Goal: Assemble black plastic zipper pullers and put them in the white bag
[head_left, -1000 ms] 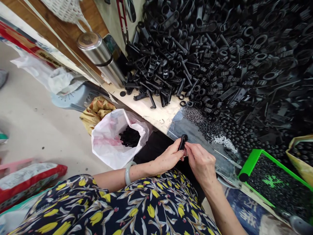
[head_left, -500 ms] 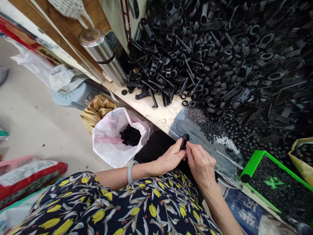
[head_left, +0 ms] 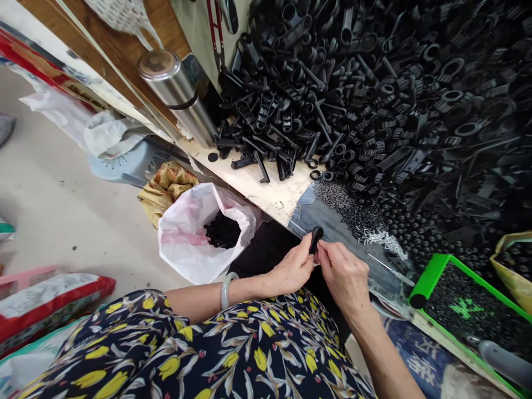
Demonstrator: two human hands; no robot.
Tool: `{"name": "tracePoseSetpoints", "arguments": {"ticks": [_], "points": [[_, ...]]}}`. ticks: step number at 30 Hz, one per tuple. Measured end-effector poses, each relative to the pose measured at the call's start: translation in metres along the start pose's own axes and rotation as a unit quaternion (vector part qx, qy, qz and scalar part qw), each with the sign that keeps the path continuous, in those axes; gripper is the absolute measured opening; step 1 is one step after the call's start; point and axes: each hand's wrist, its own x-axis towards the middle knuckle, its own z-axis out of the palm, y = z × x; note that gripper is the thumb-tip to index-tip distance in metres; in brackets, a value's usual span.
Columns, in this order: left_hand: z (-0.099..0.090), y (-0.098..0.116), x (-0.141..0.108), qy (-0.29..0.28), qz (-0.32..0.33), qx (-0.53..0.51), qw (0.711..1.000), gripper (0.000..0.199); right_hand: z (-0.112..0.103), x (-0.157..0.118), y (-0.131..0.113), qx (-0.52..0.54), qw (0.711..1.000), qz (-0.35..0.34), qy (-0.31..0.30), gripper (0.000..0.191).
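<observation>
My left hand (head_left: 291, 271) is closed round a small black plastic part (head_left: 316, 237) with a rounded upper end, held just off the bench edge. The fingers of my right hand (head_left: 344, 274) are pinched together against the near side of that part; whatever lies between their tips is hidden. Beyond my hands, a dark sheet (head_left: 330, 216) covers the bench edge, with tiny dark pins (head_left: 334, 199), silver pins (head_left: 384, 241) and a thin metal tool (head_left: 384, 267) on it.
A large heap of black plastic parts (head_left: 291, 94) spreads over the bench. To the left stand a steel flask (head_left: 178, 94) and, lower down, a white bag (head_left: 183, 238) holding black pieces. On the right sits a green-rimmed tray (head_left: 436, 271) of small black bits.
Both hands stay at nearly the same spot, with the black part still in my left hand. The view has shifted slightly, and more of a grey rounded object shows at the lower right.
</observation>
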Motion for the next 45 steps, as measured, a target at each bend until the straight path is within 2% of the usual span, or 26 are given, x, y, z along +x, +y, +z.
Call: {"name": "tracePoseSetpoints", "arguments": {"ticks": [10, 13, 16, 19, 21, 24, 29, 38, 45], "points": [[0.004, -0.007, -0.004, 0.012, 0.032, 0.040, 0.999, 0.071, 0.000, 0.004, 0.006, -0.083, 0.996, -0.026, -0.034, 0.027], [0.005, -0.009, -0.004, 0.014, 0.014, 0.011, 1.000, 0.069, 0.001, 0.003, 0.010, -0.087, 0.994, -0.028, -0.051, 0.026], [0.003, -0.004, -0.003, 0.014, -0.022, -0.085, 0.996, 0.054, 0.000, 0.003, 0.015, -0.036, 0.997, -0.014, -0.069, 0.027], [0.001, 0.004, 0.000, 0.012, -0.047, -0.207, 0.977, 0.039, -0.004, 0.005, 0.019, 0.077, 0.994, 0.038, -0.063, 0.026], [-0.001, 0.009, 0.002, 0.001, -0.066, -0.263, 0.963, 0.035, -0.007, 0.006, 0.021, 0.150, 0.985, 0.076, -0.047, 0.022], [-0.003, 0.012, 0.003, -0.008, -0.086, -0.296, 0.951, 0.036, -0.009, 0.005, 0.024, 0.195, 0.976, 0.096, -0.031, 0.019], [-0.003, 0.012, 0.004, -0.007, -0.088, -0.283, 0.955, 0.033, -0.005, 0.005, 0.028, 0.208, 0.976, 0.046, -0.039, 0.020], [-0.001, 0.012, 0.003, 0.003, -0.083, -0.275, 0.958, 0.035, -0.004, 0.012, 0.025, 0.163, 0.986, -0.009, -0.044, 0.017], [-0.005, 0.013, 0.004, -0.001, -0.077, -0.196, 0.978, 0.028, -0.002, 0.011, 0.025, 0.125, 0.990, -0.036, -0.052, 0.016]]}}
